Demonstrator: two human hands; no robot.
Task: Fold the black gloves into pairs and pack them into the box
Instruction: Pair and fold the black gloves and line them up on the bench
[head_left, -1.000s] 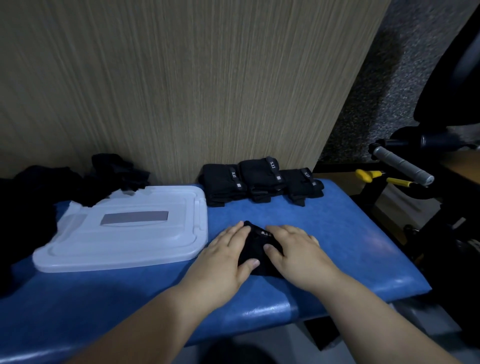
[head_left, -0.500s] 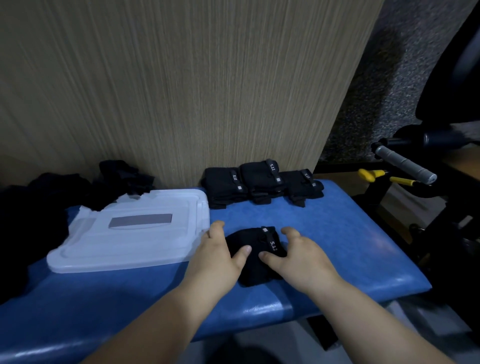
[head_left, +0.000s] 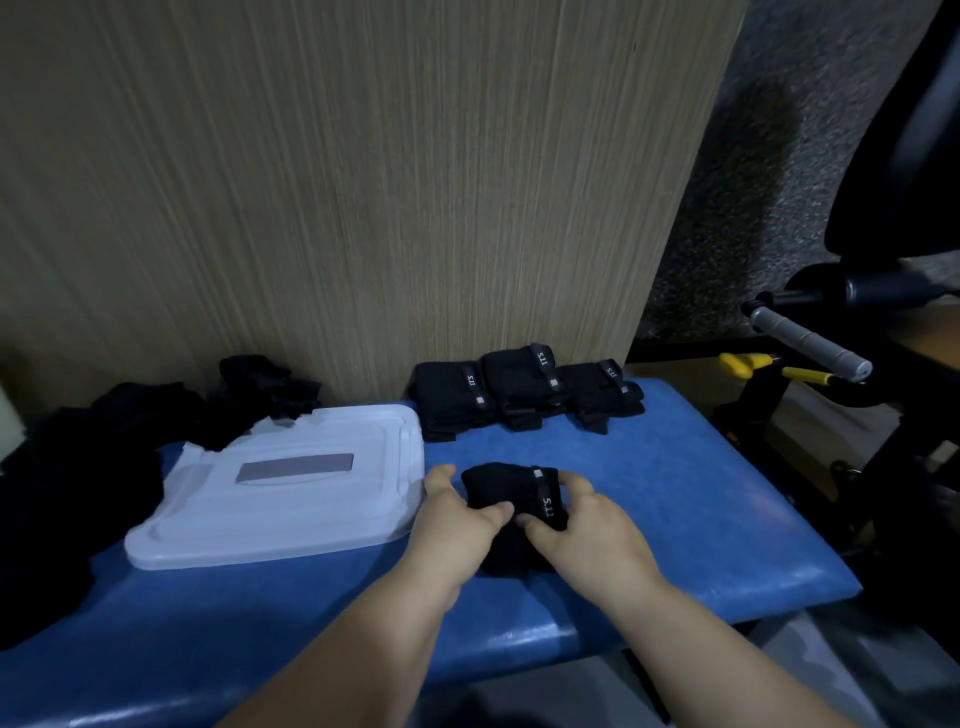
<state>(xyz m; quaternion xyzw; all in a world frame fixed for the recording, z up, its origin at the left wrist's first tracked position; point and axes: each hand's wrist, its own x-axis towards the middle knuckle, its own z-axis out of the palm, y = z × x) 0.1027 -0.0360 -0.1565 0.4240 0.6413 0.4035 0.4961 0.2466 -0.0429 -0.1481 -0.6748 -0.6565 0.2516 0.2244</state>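
Down at the near edge, both bare forearms reach in over the blue padded bench (head_left: 701, 530). The left hand (head_left: 457, 525) and the right hand (head_left: 587, 535) meet on one folded glove pair (head_left: 498, 486). It's a tight black bundle sitting on the bench pad, right in the middle. The left hand's thumb lies across the top and its fingers curl round the bundle's left side. The right hand mirrors it, thumb on top, fingers wrapped round the right side, just beside a strap with pale lettering. Both hands grip it, thumb tips nearly touching.

Just left of the hands lies a white plastic lid (head_left: 280, 519), flat on the pad, a grey rectangle at its centre. Further left sprawls a heap of loose black gloves (head_left: 78, 467), running round behind the lid.

Further back, three finished glove bundles (head_left: 524, 389) stand in a row, touching each other, against the wood-grain panel (head_left: 363, 182). Off to the right, beyond the bench, a yellow-handled tool (head_left: 748, 364) sits beside a grey-gripped bar (head_left: 810, 343).
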